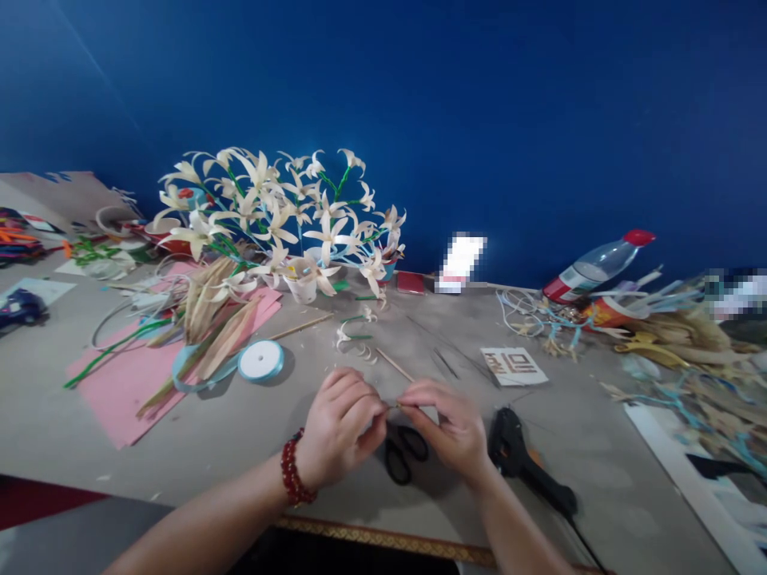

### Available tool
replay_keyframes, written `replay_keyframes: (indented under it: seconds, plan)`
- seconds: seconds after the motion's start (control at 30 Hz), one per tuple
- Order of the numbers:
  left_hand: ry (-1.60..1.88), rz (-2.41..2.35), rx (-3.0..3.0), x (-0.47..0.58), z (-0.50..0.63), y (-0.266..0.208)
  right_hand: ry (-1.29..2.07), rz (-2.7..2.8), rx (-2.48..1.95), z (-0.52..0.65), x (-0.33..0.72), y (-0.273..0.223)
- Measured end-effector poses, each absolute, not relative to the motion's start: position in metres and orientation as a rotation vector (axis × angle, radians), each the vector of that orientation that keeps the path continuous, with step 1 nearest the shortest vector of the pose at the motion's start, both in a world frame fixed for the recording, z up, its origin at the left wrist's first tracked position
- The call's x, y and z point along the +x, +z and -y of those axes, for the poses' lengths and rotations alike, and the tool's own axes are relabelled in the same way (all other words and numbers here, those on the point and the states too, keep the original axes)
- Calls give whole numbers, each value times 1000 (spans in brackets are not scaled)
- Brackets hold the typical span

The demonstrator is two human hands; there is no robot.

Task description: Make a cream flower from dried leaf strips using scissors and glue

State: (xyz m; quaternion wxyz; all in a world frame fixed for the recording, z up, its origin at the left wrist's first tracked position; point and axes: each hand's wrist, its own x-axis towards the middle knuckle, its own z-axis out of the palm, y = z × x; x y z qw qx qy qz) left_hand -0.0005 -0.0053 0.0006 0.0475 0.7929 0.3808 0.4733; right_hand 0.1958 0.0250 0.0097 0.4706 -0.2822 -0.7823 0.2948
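Observation:
My left hand [347, 419], with a red bead bracelet [292, 471] at the wrist, is closed in a pinch. Facing it, my right hand [449, 423] pinches too, fingers slightly blurred. Between the fingertips shows a tiny thin brownish strand [393, 406], too small to name. Black-handled scissors [399, 467] lie on the table just under the hands, their blades hidden. A thin wooden stick [394, 365] lies just beyond my fingers. To the right of my right hand rests a black glue gun [530, 463]. Small curled white petals [353, 339] lie farther back.
Pots of white handmade flowers [300, 289] stand against the blue wall. At left are pink paper [113, 391], dried husks [209, 307] and a light-blue ribbon spool [261, 359]. At right are a patterned card [514, 366], a tilted plastic bottle [599, 267] and tangled fibres [707, 343].

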Motion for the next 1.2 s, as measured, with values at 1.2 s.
replay_keyframes:
  seconds: [1.2]
  plan:
    - [1547, -1065, 2303, -1, 8, -4, 659, 1901, -666, -22, 194, 17]
